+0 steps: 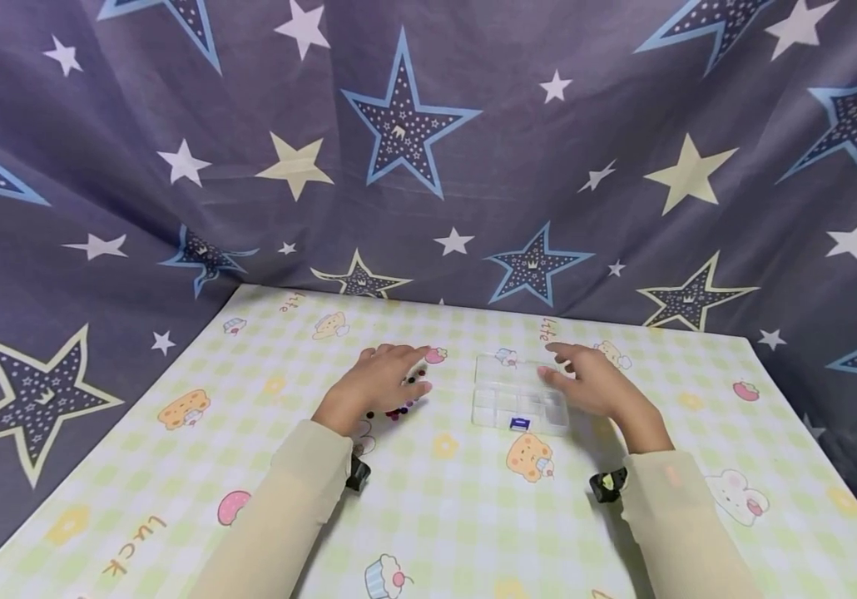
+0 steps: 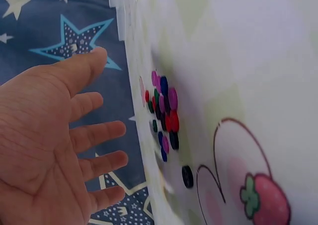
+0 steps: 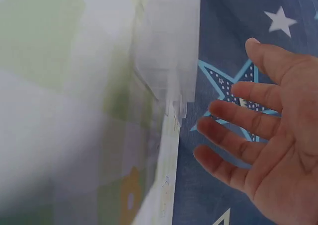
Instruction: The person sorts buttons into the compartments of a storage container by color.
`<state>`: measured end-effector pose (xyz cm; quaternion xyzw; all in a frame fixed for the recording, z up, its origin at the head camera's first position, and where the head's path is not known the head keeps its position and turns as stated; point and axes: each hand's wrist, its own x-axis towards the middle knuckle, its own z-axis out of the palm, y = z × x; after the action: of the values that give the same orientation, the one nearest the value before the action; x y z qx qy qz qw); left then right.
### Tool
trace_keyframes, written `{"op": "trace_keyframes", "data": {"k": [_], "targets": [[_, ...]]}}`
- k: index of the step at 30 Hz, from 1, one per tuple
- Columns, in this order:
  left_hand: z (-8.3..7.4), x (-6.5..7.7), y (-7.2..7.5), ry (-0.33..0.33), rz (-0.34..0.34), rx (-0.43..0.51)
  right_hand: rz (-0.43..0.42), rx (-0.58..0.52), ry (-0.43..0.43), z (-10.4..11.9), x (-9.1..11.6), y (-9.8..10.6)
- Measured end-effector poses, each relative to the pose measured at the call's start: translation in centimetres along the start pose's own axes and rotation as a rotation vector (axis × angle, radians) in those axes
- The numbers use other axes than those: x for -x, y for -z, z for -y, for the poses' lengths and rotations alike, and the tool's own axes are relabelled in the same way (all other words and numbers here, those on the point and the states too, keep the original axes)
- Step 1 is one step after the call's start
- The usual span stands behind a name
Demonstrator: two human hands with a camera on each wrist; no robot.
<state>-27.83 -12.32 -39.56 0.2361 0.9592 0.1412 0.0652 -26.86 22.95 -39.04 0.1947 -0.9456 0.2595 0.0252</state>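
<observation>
Two empty hands, left hand (image 1: 379, 383) and right hand (image 1: 595, 381), flank a clear plastic compartment box (image 1: 484, 409) in the head view; left of it, the left-wrist view shows small multicoloured round discs (image 2: 172, 120), probably best pinched singly, and the right-wrist view, loosely spread fingers (image 3: 243, 117) near the box.

In the head view, coloured discs (image 2: 174, 120) left of the clear box (image 1: 507, 403) are partly hidden by the left hand (image 1: 379, 381); in the right wrist view, that box is cut off, apparently blurred.
</observation>
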Motion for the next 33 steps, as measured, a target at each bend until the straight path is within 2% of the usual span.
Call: {"op": "trace_keyframes", "data": {"k": [8,17,22,27,30,33], "targets": [[1.0,0.4,0.2,0.068,0.009,0.021,0.009,-0.089,-0.076,-0.9,0.2,0.7],[1.8,1.1,0.5,0.087,0.020,0.059,0.075,-0.216,-0.163,-2.3,0.8,1.3],[2.1,1.2,0.6,0.074,0.038,0.122,0.140,-0.339,-0.212,-2.9,1.3,1.3],[2.4,1.0,0.8,0.023,0.050,0.214,0.198,-0.460,-0.243,-3.7,1.8,1.1],[2.5,0.9,0.9,0.001,0.061,0.244,0.211,-0.473,-0.239,-4.1,2.0,0.9],[2.8,0.8,0.9,-0.010,0.062,0.228,0.222,-0.459,-0.233,-4.6,2.0,0.8]]}}
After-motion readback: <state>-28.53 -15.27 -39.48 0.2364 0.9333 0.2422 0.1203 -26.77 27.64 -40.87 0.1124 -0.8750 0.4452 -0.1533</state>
